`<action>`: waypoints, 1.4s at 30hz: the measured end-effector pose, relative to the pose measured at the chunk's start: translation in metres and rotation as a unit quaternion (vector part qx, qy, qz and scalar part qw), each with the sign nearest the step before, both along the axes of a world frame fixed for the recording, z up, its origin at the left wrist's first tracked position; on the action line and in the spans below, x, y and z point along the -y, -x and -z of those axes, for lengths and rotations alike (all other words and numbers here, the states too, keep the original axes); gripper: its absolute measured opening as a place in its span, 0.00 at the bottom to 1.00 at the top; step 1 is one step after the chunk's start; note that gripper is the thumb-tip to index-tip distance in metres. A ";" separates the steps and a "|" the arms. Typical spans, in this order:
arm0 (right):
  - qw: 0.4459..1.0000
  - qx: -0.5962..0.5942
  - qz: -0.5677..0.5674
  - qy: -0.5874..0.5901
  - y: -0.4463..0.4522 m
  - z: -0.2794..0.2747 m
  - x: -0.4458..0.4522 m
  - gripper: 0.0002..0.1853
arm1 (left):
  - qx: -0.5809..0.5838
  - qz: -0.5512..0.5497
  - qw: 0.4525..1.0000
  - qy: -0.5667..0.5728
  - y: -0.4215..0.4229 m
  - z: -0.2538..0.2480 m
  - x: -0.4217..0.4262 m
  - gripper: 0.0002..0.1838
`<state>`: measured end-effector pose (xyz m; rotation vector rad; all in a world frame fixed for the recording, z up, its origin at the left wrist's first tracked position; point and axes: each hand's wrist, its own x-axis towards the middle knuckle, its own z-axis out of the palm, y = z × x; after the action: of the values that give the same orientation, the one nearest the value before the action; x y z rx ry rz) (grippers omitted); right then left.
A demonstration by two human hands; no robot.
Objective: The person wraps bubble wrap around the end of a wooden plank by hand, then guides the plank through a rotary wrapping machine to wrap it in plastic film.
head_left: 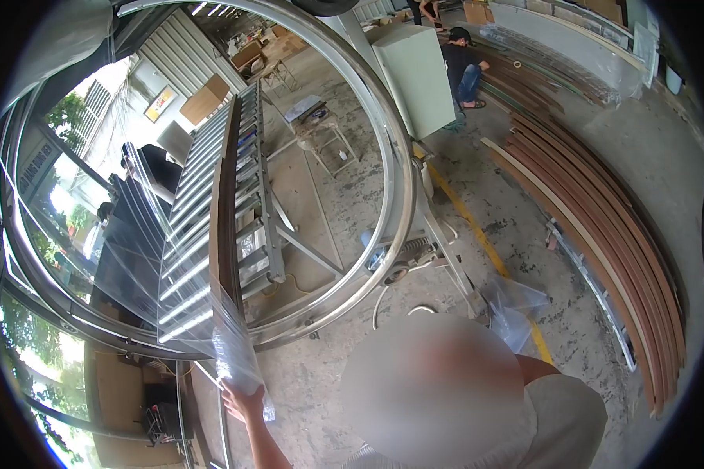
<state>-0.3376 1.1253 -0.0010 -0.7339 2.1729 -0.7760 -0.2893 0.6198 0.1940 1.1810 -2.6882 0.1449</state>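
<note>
My left hand (244,402) reaches to the near end of a long brown board (225,203), its fingers curled against the clear plastic film (235,359) bunched around that end. The board runs lengthwise over a roller conveyor (199,203) and through a large metal ring (403,187). Thin film also stretches from the board's end toward the upper left. Of my right arm, a grey sleeve (567,414) and a little bare skin show at the lower right. A blurred patch covers the middle bottom, so I cannot see my right hand.
Long curved-looking brown boards (594,227) lie stacked on the floor at right. A pale cabinet (414,78) stands behind the ring. One person (465,66) crouches by more boards; another person (160,168) is beyond the conveyor. Loose plastic (512,309) lies near a yellow floor line.
</note>
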 end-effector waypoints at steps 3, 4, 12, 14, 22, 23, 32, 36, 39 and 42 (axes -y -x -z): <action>1.000 0.019 0.004 -0.007 0.000 0.005 0.002 0.30 | 0.003 -0.005 1.000 -0.003 -0.001 -0.001 -0.001 0.71; 0.999 0.038 0.010 -0.014 -0.001 0.005 0.001 0.30 | 0.007 -0.009 1.000 -0.003 0.001 -0.003 -0.004 0.71; 1.000 0.002 0.010 0.006 -0.005 0.000 -0.003 0.29 | 0.005 0.002 1.000 0.010 -0.001 0.004 0.003 0.70; 1.000 -0.007 0.021 0.013 -0.006 0.001 -0.001 0.28 | 0.004 0.004 1.000 0.011 -0.001 0.006 0.007 0.71; 1.000 0.007 0.000 -0.012 -0.006 -0.038 -0.013 0.25 | -0.002 0.046 0.998 0.043 -0.006 0.014 0.008 0.68; 1.000 -0.006 -0.006 -0.015 -0.006 -0.036 -0.013 0.25 | -0.004 0.047 0.998 0.045 -0.010 0.015 0.009 0.70; 0.999 -0.003 0.039 -0.004 -0.022 0.027 -0.021 0.25 | 0.005 0.024 0.999 0.038 -0.004 0.018 0.015 0.67; 0.992 0.022 0.121 -0.022 -0.042 0.107 -0.055 0.18 | -0.001 0.041 0.995 0.093 -0.007 0.027 0.023 0.67; 0.942 0.002 0.297 -0.158 -0.100 0.213 -0.093 0.19 | -0.040 0.083 0.994 0.063 -0.011 0.033 0.035 0.66; 0.897 0.051 0.360 -0.252 -0.187 0.219 -0.137 0.15 | -0.014 0.077 0.996 0.053 -0.015 0.027 0.035 0.65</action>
<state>-0.1509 1.2622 -0.2198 0.3999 2.3968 -0.5221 -0.2747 0.5848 0.1674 0.9363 -2.6972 0.2426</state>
